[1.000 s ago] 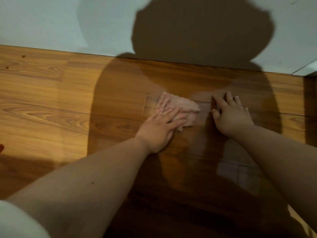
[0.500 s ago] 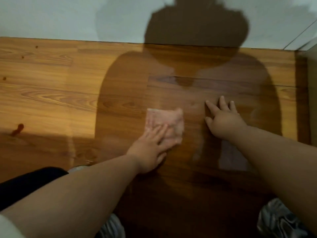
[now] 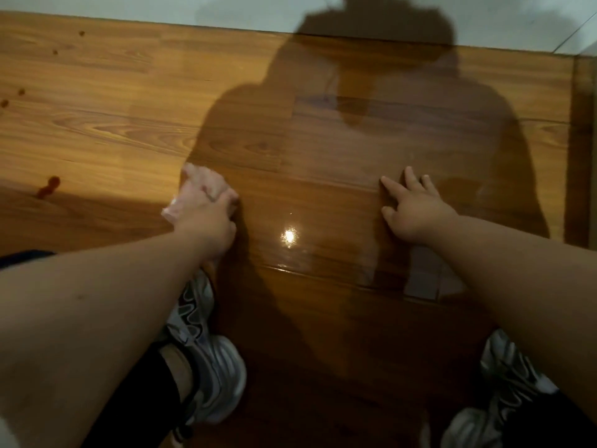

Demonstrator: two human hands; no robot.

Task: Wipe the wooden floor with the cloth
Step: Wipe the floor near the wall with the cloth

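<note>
Left hand [image 3: 206, 221] rests on the cloth [image 3: 198, 184], which juts ahead of it (flat or gripping, cannot tell); right hand [image 3: 416, 213] lies flat, fingers spread, on the wooden floor [image 3: 97, 124].

Glossy wooden floor [image 3: 97, 92], plank seams running crosswise. Pale wall [image 3: 129, 4] along the far edge. Dark reddish spots [image 3: 48, 187] at left. Bright light glint [image 3: 289, 236] at centre. Large shadow [image 3: 355, 140] falls across planks and wall.

Cloth [image 3: 201, 185]: one; hands: two, left hand [image 3: 206, 221], right hand [image 3: 415, 211]; sneakers: two, left sneaker [image 3: 211, 367], right sneaker [image 3: 504, 396].
</note>
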